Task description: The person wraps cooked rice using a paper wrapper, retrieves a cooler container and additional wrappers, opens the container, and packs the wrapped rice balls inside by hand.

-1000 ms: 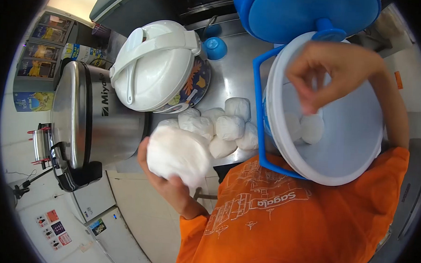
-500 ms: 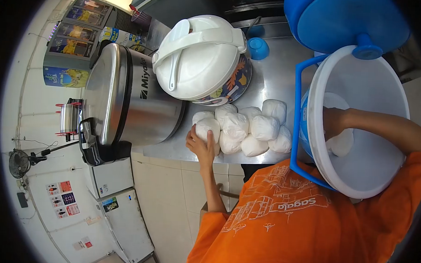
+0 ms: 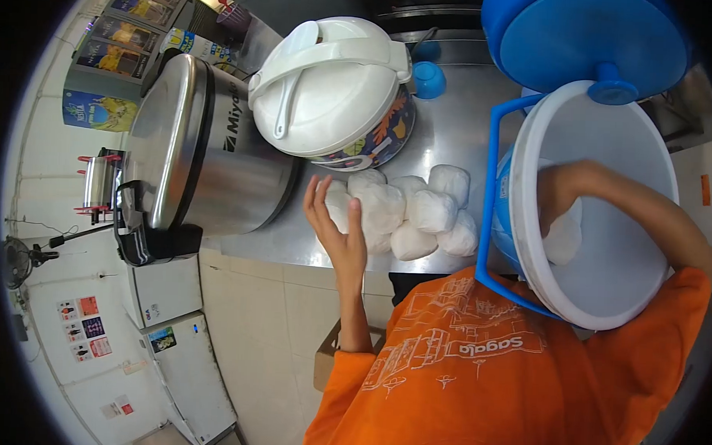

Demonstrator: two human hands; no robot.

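My left hand (image 3: 336, 226) is raised by the near left end of a pile of several round white wrapped bundles (image 3: 432, 212). Its fingers are spread, with the leftmost bundle partly hidden behind them; whether they touch it I cannot tell. The pile rests on a steel table (image 3: 474, 109). My right hand (image 3: 557, 190) reaches down inside a white-lined blue drink cooler (image 3: 616, 298) with a blue handle. Beside its fingers in the cooler lies a white bundle (image 3: 563, 239). Those fingers are blurred and partly hidden, so their grip does not show.
A big steel Miyako container (image 3: 240, 179) stands left of the pile. Behind the pile is a white-lidded rice container (image 3: 337, 88) with a ladle on its lid. A small blue cup (image 3: 429, 81) sits farther back. The blue cooler lid (image 3: 590, 42) is at the back right.
My left hand has come off the leftmost bundle and its fingers have spread and lifted. My right hand stays inside the cooler, slightly shifted. The whole view has moved a little.
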